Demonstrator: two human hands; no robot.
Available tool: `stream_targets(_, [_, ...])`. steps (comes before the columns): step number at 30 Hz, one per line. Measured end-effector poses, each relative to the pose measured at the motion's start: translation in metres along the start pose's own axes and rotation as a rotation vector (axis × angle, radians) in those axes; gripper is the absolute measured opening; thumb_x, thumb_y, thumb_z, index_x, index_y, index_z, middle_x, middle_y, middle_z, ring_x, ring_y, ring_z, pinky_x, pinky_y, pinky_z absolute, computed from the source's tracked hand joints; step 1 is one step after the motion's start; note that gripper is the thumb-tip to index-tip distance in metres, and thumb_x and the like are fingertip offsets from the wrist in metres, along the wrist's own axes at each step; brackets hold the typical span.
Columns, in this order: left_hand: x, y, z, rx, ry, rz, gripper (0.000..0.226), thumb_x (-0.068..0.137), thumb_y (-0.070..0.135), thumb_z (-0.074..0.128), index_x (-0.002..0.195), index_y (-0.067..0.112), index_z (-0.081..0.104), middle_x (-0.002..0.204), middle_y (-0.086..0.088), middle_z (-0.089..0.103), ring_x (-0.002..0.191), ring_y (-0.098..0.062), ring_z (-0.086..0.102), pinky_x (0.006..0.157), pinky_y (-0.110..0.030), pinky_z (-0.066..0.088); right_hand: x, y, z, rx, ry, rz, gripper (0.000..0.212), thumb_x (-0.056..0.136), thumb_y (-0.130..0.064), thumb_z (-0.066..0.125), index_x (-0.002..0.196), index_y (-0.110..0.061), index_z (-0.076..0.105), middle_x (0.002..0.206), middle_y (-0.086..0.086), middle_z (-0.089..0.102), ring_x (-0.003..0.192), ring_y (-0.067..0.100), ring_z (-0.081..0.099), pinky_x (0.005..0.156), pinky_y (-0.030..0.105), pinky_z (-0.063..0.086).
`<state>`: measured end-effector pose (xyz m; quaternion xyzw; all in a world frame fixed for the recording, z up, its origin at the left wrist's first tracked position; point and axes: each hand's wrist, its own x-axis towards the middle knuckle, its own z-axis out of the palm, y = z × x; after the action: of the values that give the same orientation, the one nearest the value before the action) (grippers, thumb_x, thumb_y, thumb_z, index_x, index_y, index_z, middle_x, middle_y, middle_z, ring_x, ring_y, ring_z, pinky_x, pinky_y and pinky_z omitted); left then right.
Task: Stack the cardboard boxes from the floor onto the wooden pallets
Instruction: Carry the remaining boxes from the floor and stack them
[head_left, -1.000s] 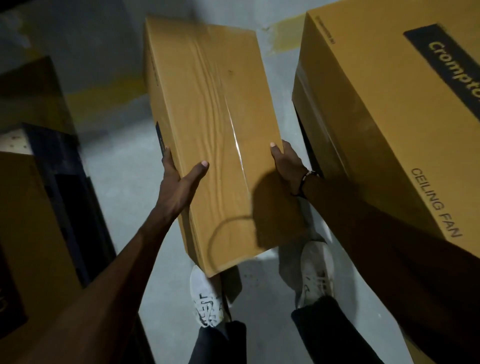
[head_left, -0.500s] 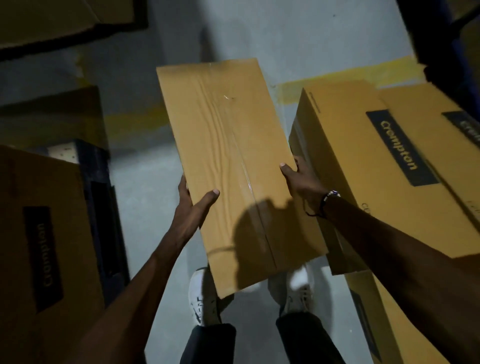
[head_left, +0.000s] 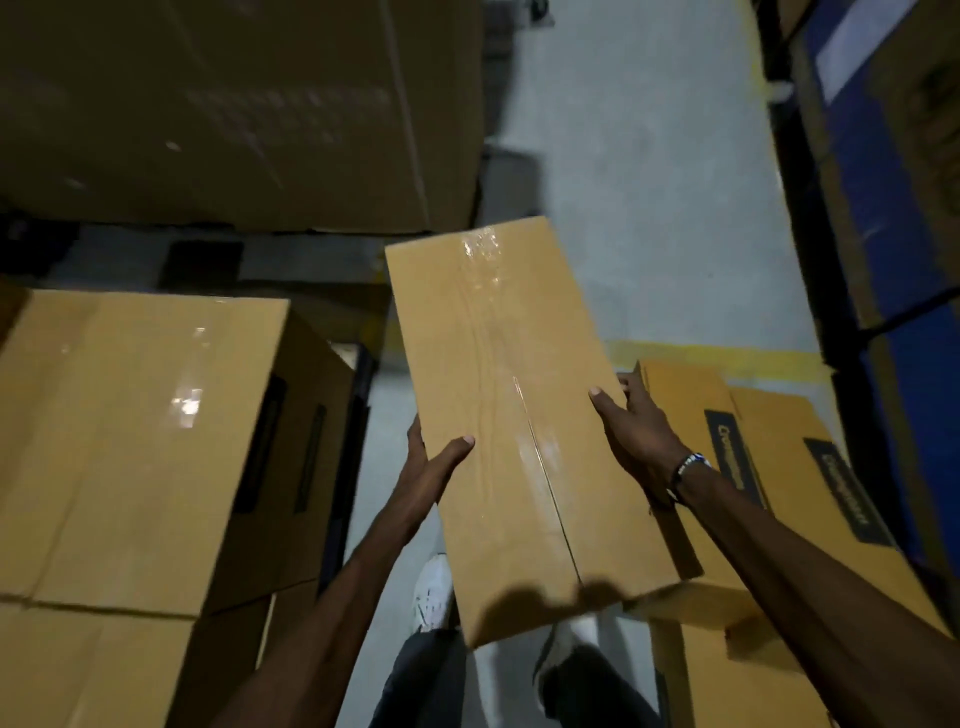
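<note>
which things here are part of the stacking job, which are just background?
Job:
- long tan taped cardboard box, carried off the floor
- left hand and right hand, gripping its long sides
- stacked tan cardboard boxes at left
- printed tan cardboard boxes at right

Background:
- grey concrete floor
- yellow floor line
- white shoes
- beaded wristband

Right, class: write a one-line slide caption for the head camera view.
Both hands, left hand and right hand, grip a long taped cardboard box above the grey floor, between stacked boxes.
</note>
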<state>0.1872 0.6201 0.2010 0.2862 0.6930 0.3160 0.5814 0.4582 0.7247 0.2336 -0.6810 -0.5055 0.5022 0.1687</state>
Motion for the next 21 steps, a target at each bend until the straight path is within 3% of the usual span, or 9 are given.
stream_targets(4, [-0.084,0.026,-0.007,-0.068,0.036,-0.048,0.108,0.076,0.079,0.072,0.162,0.041,0.018,0.161,0.02,0.032,0.144,-0.012,0.038,0.104,-0.034,0.034,-0.072,-0.054,-0.029,-0.062,-0.044,-0.099,0.044,0.106,-0.041,0.052,0.142,-0.018,0.043,0.121,-0.005,0.045,0.111,0.016,0.044,0.091,0.027,0.031])
stream_targets(6, [-0.131,0.041,-0.009,-0.122,0.098,-0.04,0.096,0.084,0.069,0.073,0.159,0.04,0.02,0.153,0.021,0.038,0.135,-0.009,0.045,0.101,-0.031,0.036,-0.106,-0.074,-0.042,-0.094,-0.086,-0.157,0.033,0.105,-0.042,0.054,0.131,-0.023,0.045,0.116,-0.005,0.049,0.109,0.017,0.046,0.087,0.028,0.033])
stream_targets(8, [-0.172,0.046,-0.013,-0.158,0.135,-0.022,0.079,0.09,0.057,0.072,0.152,0.04,0.026,0.142,0.022,0.045,0.112,0.005,0.051,0.091,-0.02,0.042,-0.132,-0.09,-0.052,-0.13,-0.151,-0.192,0.034,0.102,-0.045,0.056,0.127,-0.024,0.046,0.118,-0.002,0.054,0.111,0.02,0.049,0.083,0.032,0.035])
stream_targets(10, [-0.208,0.05,-0.019,-0.179,0.141,-0.016,0.092,0.084,0.066,0.072,0.159,0.033,0.03,0.143,0.02,0.047,0.101,0.018,0.048,0.075,-0.007,0.041,-0.157,-0.102,-0.06,-0.162,-0.205,-0.214,0.041,0.1,-0.047,0.059,0.13,-0.022,0.047,0.124,0.002,0.054,0.11,0.023,0.052,0.08,0.034,0.039])
stream_targets(11, [-0.223,0.049,-0.021,-0.197,0.152,-0.009,0.095,0.082,0.067,0.072,0.16,0.031,0.031,0.141,0.019,0.049,0.1,0.019,0.048,0.07,-0.004,0.04,-0.169,-0.108,-0.063,-0.174,-0.23,-0.227,0.042,0.099,-0.048,0.06,0.131,-0.023,0.047,0.126,0.002,0.054,0.11,0.024,0.053,0.079,0.035,0.041])
stream_targets(17, [-0.311,0.052,-0.039,-0.272,0.209,0.02,0.065,0.098,0.044,0.065,0.155,0.026,0.039,0.119,0.025,0.054,0.083,0.021,0.054,0.056,0.0,0.043,-0.242,-0.124,-0.055,-0.121,-0.256,-0.298,0.048,0.093,-0.064,0.059,0.128,-0.034,0.047,0.131,-0.002,0.054,0.115,0.021,0.056,0.092,0.046,0.05])
stream_targets(19, [-0.338,0.051,-0.047,-0.323,0.233,0.049,0.049,0.099,0.038,0.065,0.144,0.028,0.045,0.111,0.026,0.055,0.081,0.02,0.057,0.062,-0.001,0.044,-0.261,-0.122,-0.045,-0.106,-0.257,-0.29,0.052,0.088,-0.073,0.059,0.127,-0.041,0.045,0.133,0.0,0.054,0.114,0.022,0.06,0.095,0.052,0.054])
stream_targets(21, [-0.359,0.041,-0.058,-0.367,0.247,0.083,0.045,0.1,0.039,0.064,0.14,0.031,0.046,0.124,0.022,0.056,0.102,0.009,0.055,0.086,-0.012,0.042,-0.282,-0.119,-0.034,-0.078,-0.267,-0.292,0.048,0.09,-0.07,0.06,0.125,-0.041,0.046,0.13,-0.002,0.059,0.11,0.021,0.064,0.096,0.054,0.055])
